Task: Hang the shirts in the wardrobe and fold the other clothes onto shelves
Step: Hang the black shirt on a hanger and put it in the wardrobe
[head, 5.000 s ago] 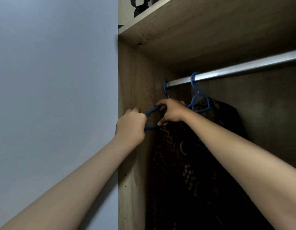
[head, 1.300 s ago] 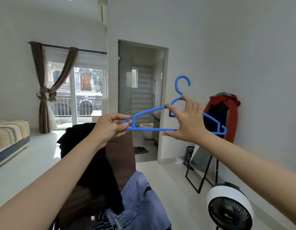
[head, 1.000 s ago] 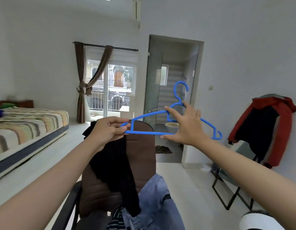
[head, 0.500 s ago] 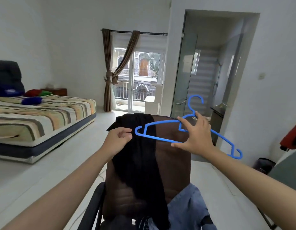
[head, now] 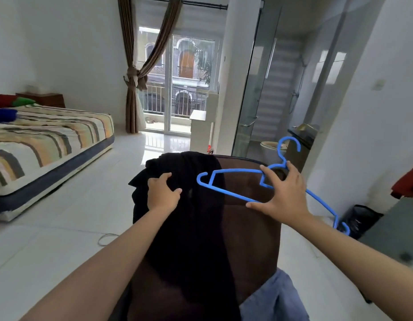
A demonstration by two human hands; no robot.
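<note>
Left hand on the black garment, right hand carrying the blue hanger

At centre frame the left hand curls its grip into the black garment draped over the brown chair back; it looks soft and limp, best lifted by the collar. Right of it, the right hand pinches the stiff, light blue hanger at its neck. Whether the garment is a shirt is hard to tell; a blue cloth is cut off at the bottom.
</note>
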